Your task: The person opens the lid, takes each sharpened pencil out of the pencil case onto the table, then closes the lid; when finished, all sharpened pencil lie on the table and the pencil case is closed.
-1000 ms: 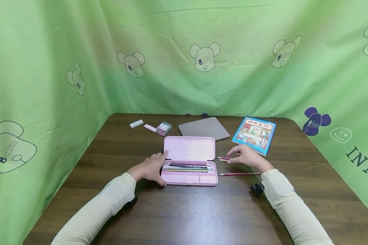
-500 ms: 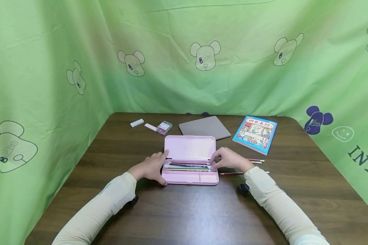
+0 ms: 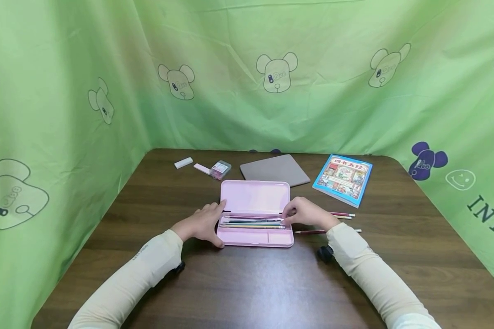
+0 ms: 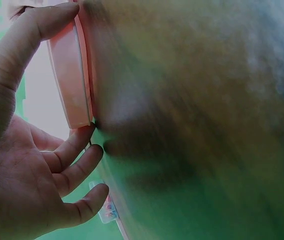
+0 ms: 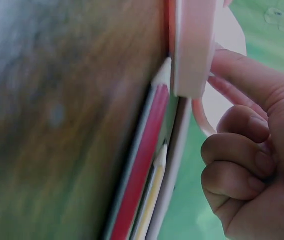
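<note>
The pink pencil case (image 3: 243, 237) lies on the table with its lid (image 3: 255, 196) raised. Several pencils (image 3: 251, 224) fill its long compartment. My left hand (image 3: 201, 224) holds the case's left end, thumb at the front corner and fingers at the back, as the left wrist view (image 4: 26, 165) also shows. At the case's right end, my right hand (image 3: 308, 214) reaches in with thumb and index, pinching at the end of a pencil; its other fingers are curled in the right wrist view. The case wall hides those fingertips there. A red pencil (image 5: 139, 170) lies just outside.
Beside the right forearm lie more pencils (image 3: 342, 214) and a dark red pencil (image 3: 308, 232). Behind the case are a grey flat slab (image 3: 275, 170), a blue picture book (image 3: 343, 179), a small clear box (image 3: 220, 169), and two whitish blocks, one an oblong (image 3: 183, 163).
My right hand has moved left from the loose pencils to the case's right end, its fingertips now among the pencils inside. The left hand stays on the case.
</note>
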The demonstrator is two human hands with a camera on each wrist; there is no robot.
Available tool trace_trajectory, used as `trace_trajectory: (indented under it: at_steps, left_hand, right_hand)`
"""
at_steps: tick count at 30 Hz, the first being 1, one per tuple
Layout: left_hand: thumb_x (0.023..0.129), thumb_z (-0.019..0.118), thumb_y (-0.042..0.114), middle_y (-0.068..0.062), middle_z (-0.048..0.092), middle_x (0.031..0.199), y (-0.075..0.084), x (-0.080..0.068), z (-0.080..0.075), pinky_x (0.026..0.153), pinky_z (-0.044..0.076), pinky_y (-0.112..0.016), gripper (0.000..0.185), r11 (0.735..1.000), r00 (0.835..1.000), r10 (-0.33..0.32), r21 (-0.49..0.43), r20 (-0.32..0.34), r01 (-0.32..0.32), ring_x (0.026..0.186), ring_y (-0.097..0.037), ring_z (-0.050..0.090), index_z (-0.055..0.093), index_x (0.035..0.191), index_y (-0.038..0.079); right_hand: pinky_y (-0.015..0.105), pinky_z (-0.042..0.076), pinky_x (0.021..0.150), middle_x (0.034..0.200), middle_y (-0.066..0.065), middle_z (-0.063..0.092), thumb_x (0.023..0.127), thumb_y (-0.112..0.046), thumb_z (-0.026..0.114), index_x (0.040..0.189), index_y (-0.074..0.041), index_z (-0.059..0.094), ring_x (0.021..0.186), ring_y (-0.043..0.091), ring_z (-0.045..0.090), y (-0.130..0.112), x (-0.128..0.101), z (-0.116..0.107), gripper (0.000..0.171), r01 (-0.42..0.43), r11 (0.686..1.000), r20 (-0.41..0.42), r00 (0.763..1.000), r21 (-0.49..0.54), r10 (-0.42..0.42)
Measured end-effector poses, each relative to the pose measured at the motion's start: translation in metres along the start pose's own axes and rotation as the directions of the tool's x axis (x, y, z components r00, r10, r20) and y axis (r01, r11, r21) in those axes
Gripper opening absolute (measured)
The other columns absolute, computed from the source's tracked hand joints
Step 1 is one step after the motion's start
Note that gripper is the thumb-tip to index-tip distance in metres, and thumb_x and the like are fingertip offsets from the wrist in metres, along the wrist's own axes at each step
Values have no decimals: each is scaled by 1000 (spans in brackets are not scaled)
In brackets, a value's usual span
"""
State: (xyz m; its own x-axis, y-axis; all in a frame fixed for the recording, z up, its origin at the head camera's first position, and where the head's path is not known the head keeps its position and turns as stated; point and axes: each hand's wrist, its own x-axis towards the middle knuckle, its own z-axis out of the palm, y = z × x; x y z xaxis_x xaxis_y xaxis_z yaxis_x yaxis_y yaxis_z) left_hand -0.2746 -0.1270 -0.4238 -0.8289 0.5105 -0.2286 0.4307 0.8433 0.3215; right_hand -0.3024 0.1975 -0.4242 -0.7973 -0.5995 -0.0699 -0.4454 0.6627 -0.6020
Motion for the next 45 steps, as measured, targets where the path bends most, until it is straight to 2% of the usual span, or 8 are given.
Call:
trace_trajectory:
  at_steps: [6,12,18,24,38,45]
  left_hand:
    - [58,82,48,-17,39,134,-1,0,-2,97,33,-49,122,1000,1000,10,4,-12,-10,115,-29,38,13,148,3]
    - [59,82,48,-18,39,134,-1,-1,-3,98,33,-49,121,1000,1000,19,0,-16,-19,115,-29,38,13,148,2]
    - [59,82,48,-18,39,135,-1,-2,-2,99,32,-50,121,1000,1000,13,-2,-15,-13,116,-29,38,13,148,3]
    - [59,82,46,-18,38,135,0,-2,-1,99,32,-50,120,1000,1000,19,-16,-8,-19,117,-30,37,13,148,2]
    - [59,82,47,-17,39,135,0,-2,0,99,32,-49,120,1000,1000,8,-16,-3,-8,117,-29,37,13,148,3]
    - [59,82,46,-17,40,133,0,-2,0,98,33,-49,120,999,1000,29,-22,-13,-29,116,-29,38,13,147,2]
  right_hand:
    - [28,46,68,76,-3,66,79,-18,72,77,-13,70,69,9,50,7,-10,-11,6,8,1000,-85,996,-6,-8]
    - [26,46,65,77,-2,67,80,-18,71,79,-12,70,68,10,52,18,-24,-19,7,-33,999,-124,992,15,35]
    - [25,45,61,77,-1,68,80,-17,71,80,-10,70,64,9,51,29,-36,-24,7,-56,998,-150,987,15,58]
    - [27,46,65,81,2,69,80,-16,71,82,-9,71,68,10,54,39,-51,-30,8,-92,995,-170,980,45,99]
    - [22,46,65,78,3,69,78,-16,73,77,-9,71,68,-1,53,65,-88,-44,7,-111,993,-228,967,37,117]
    - [22,44,64,77,3,69,78,-16,73,78,-7,72,66,-3,49,78,-105,-55,9,-175,984,-249,953,10,172]
